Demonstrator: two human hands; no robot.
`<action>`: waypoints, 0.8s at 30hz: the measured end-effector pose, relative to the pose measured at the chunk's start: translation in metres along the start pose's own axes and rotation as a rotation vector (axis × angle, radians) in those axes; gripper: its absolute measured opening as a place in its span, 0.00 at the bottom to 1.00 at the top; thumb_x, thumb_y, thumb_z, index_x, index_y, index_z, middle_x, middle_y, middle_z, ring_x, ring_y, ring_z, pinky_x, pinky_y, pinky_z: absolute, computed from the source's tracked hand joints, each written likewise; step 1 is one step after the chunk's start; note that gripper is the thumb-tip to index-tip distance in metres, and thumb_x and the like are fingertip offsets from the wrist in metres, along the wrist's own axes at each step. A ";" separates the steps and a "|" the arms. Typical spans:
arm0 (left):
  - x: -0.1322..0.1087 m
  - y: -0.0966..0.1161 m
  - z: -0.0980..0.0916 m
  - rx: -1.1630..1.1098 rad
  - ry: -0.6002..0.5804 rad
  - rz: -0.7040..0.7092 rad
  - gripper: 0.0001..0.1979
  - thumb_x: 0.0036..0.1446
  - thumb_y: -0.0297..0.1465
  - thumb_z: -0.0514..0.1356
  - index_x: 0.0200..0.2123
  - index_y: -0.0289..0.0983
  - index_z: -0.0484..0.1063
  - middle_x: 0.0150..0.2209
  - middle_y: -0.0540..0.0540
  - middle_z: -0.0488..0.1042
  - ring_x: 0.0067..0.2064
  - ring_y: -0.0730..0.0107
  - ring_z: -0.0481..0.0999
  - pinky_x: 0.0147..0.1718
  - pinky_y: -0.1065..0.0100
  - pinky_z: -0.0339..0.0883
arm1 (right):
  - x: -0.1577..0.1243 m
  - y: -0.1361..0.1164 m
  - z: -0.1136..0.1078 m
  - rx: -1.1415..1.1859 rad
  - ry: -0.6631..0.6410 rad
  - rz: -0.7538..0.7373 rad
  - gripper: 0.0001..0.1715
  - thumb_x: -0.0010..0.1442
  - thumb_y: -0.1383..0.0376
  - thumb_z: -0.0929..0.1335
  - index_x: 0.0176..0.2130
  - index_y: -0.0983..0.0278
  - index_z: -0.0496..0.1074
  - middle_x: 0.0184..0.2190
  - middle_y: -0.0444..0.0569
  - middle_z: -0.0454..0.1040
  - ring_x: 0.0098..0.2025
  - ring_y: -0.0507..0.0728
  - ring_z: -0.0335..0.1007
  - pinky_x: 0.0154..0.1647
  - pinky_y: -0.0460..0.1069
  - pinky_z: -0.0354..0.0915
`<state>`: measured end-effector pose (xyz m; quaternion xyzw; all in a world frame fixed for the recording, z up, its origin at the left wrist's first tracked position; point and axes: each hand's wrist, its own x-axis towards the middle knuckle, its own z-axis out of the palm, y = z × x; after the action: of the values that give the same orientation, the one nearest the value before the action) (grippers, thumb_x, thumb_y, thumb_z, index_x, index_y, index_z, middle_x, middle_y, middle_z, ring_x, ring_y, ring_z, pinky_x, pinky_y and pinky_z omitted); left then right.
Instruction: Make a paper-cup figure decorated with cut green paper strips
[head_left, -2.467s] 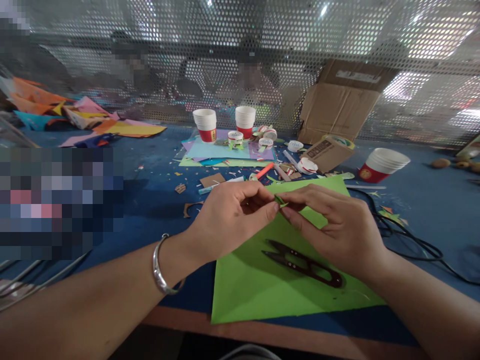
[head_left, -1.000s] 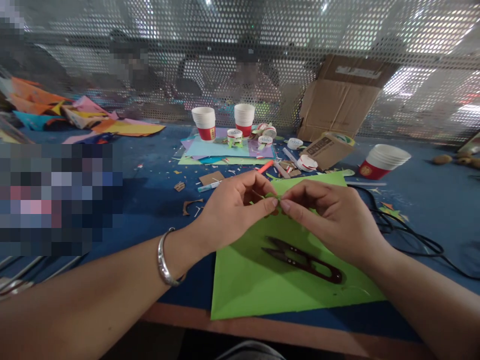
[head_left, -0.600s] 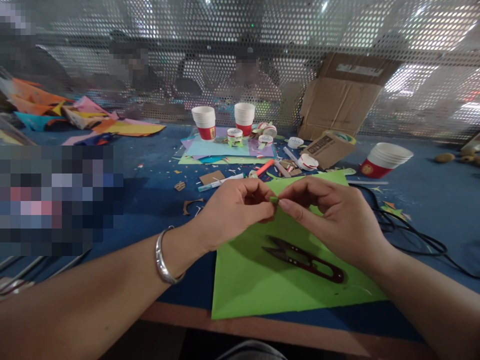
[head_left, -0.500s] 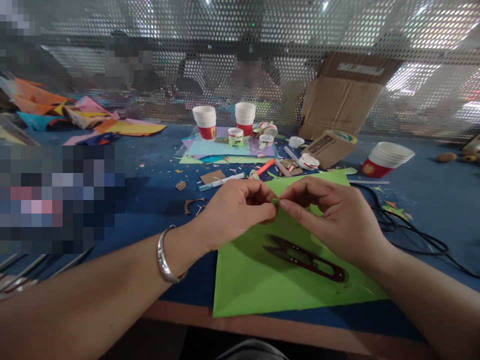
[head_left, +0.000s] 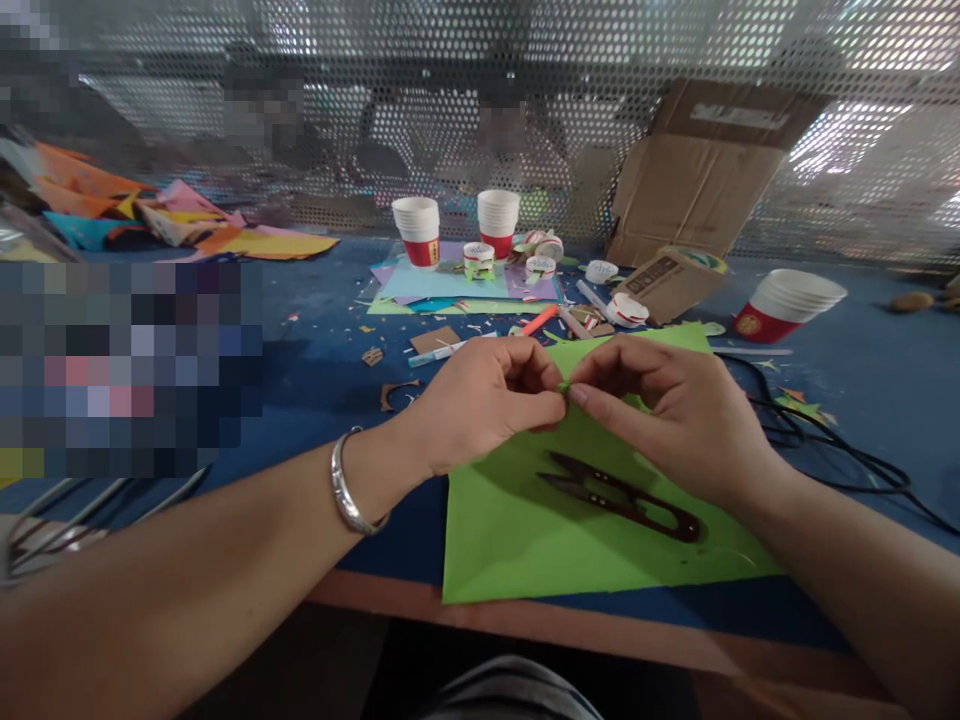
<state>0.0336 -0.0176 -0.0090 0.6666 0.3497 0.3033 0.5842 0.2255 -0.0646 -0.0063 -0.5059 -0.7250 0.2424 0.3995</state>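
My left hand [head_left: 480, 405] and my right hand [head_left: 675, 415] meet fingertip to fingertip above a green paper sheet [head_left: 525, 535]. Both pinch a tiny green paper scrap [head_left: 564, 385] between thumb and forefinger; most of it is hidden by the fingers. A silver bangle [head_left: 346, 485] sits on my left wrist. Dark thread snips [head_left: 622, 495] lie on the green sheet just below my right hand, untouched.
Stacks of paper cups [head_left: 418, 228] [head_left: 498, 220] [head_left: 787, 303], cut cup rims, coloured paper sheets [head_left: 465, 285] and a pen [head_left: 442, 351] lie beyond. A cardboard box [head_left: 705, 170] leans on the perforated screen. A black cable [head_left: 832, 450] runs at right. Paper scraps [head_left: 180, 225] pile at far left.
Both hands stay pinched together on the green scrap, with small finger shifts. The scrap shows less than before. The camera has tilted slightly, shifting the scene up and right.
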 end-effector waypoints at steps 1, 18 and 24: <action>0.000 0.000 0.000 0.007 -0.004 -0.001 0.07 0.47 0.26 0.66 0.29 0.36 0.70 0.25 0.54 0.73 0.28 0.76 0.72 0.30 0.71 0.63 | 0.000 0.001 0.000 0.024 -0.009 0.013 0.02 0.60 0.65 0.72 0.35 0.62 0.76 0.29 0.43 0.77 0.31 0.52 0.71 0.32 0.47 0.66; 0.004 0.002 -0.004 -0.276 0.093 -0.055 0.05 0.52 0.23 0.67 0.30 0.34 0.73 0.26 0.54 0.73 0.29 0.79 0.75 0.34 0.73 0.70 | 0.003 -0.002 -0.008 -0.042 -0.042 0.003 0.06 0.61 0.62 0.70 0.33 0.62 0.74 0.25 0.41 0.73 0.26 0.50 0.65 0.25 0.46 0.58; 0.011 0.002 -0.012 -0.270 0.265 0.017 0.05 0.53 0.24 0.66 0.29 0.35 0.72 0.26 0.53 0.75 0.29 0.78 0.75 0.34 0.72 0.71 | -0.001 0.000 -0.024 -0.366 -0.584 -0.042 0.12 0.62 0.59 0.71 0.28 0.60 0.72 0.24 0.41 0.74 0.24 0.52 0.66 0.25 0.48 0.57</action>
<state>0.0301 -0.0018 -0.0056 0.5395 0.3739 0.4375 0.6146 0.2453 -0.0669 0.0066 -0.4631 -0.8506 0.2347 0.0826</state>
